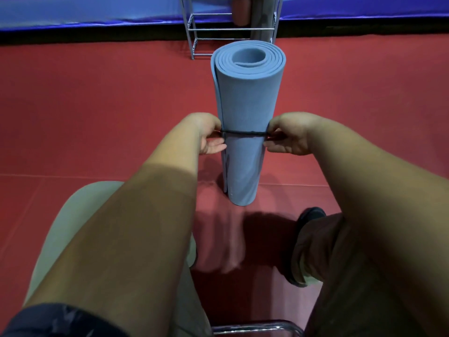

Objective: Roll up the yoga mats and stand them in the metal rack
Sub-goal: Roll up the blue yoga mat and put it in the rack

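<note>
A rolled blue yoga mat (245, 98) stands upright mid-way across the red floor (97, 105). At the floor's far edge is the metal rack (194, 30), its top cut off. The left hand (209, 135) and right hand (286, 135) each pinch the black band (244, 133) circling the mat, their fingertips partly hidden.

The yoga mat (245, 105) is matt blue foam, finely grained. The band (244, 134) round it is dark twisted cord. The rack (233, 29) is silvery metal bars, the floor (97, 105) smooth matt red.
</note>
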Motion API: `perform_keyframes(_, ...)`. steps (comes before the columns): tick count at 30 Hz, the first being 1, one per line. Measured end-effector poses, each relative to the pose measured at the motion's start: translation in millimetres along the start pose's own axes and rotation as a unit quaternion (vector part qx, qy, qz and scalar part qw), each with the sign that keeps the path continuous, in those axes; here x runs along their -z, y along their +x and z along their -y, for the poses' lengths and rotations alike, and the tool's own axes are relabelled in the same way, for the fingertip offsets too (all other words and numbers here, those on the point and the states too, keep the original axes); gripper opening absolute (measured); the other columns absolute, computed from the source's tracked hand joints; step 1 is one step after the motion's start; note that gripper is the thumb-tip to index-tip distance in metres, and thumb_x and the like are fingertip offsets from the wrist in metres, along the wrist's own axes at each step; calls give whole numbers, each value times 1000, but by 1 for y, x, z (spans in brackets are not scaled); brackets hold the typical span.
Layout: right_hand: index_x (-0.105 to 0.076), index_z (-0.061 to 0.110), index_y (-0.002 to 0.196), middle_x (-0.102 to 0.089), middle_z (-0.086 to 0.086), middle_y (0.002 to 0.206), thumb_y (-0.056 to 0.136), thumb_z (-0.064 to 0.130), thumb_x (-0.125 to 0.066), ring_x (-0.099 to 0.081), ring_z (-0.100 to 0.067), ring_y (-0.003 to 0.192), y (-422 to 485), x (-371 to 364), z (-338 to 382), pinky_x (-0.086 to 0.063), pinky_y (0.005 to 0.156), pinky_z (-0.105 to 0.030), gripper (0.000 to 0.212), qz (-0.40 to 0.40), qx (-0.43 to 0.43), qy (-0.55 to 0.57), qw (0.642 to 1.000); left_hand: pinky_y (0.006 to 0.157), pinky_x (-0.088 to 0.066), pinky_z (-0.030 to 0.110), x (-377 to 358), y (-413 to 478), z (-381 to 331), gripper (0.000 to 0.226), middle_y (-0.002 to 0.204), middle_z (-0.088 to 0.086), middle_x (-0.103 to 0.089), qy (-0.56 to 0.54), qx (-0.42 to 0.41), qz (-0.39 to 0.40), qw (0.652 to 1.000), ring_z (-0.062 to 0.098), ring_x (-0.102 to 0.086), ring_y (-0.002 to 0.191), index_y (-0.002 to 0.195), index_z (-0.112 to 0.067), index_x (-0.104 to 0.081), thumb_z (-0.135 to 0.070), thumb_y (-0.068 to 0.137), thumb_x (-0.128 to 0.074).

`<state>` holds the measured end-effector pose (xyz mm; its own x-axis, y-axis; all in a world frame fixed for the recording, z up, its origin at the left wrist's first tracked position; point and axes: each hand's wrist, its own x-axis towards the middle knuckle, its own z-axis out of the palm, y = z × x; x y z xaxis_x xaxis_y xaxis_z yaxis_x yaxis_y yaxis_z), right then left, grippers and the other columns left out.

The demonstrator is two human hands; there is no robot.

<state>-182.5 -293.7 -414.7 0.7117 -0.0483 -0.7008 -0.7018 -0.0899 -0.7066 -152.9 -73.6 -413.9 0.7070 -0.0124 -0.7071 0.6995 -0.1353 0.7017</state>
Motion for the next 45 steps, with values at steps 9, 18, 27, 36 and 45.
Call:
perform_keyframes(9, -58, 6, 93, -62, -10, 81, 107, 0, -40, -60, -16, 64, 14, -14, -28, -59, 46, -24, 24, -2, -59, -130, 990, 55, -62, 33, -2, 20, 28, 35, 91, 16, -67, 158, -50, -90, 982, 28, -64, 67, 106, -12, -62, 19, 91, -55)
perform_keyframes(18, -63, 2, 104, -74, -14, 101, 105, 13, -53, -74, -27, 86, 28, -26, -45, -63, 67, -48, 15, -58, -60, -228, 970, 76, -67, 52, -13, 52, 56, 30, 104, 19, -77, 304, -95, -126, 939, 39, -79, 85, 119, -11, -68, -3, 91, -60)
perform_keyframes(27, -66, 7, 119, -71, -18, 108, 101, 0, -42, -75, -31, 89, 24, -21, -37, -64, 81, -62, 30, -111, 14, -151, 982, 96, -61, 45, -14, 31, 43, 21, 118, 22, -75, 270, -105, -141, 946, 37, -74, 109, 107, -1, -74, -6, 100, -55)
perform_keyframes(36, -72, -6, 101, -75, -30, 89, 101, 0, -46, -75, -41, 65, 8, -12, -44, -65, 58, -57, 26, -142, 93, -140, 976, 61, -66, 52, -5, 26, 44, 30, 97, 26, -77, 161, -89, -112, 976, 36, -71, 62, 105, -2, -73, -1, 103, -44)
perform_keyframes(45, -70, -10, 97, -76, -30, 82, 100, 3, -56, -77, -41, 64, 19, -6, -45, -66, 55, -49, 20, -135, 66, -146, 978, 30, -49, 31, 1, 34, 44, 31, 69, 22, -70, 256, -83, -99, 958, 30, -71, 52, 71, -2, -57, 7, 101, -57)
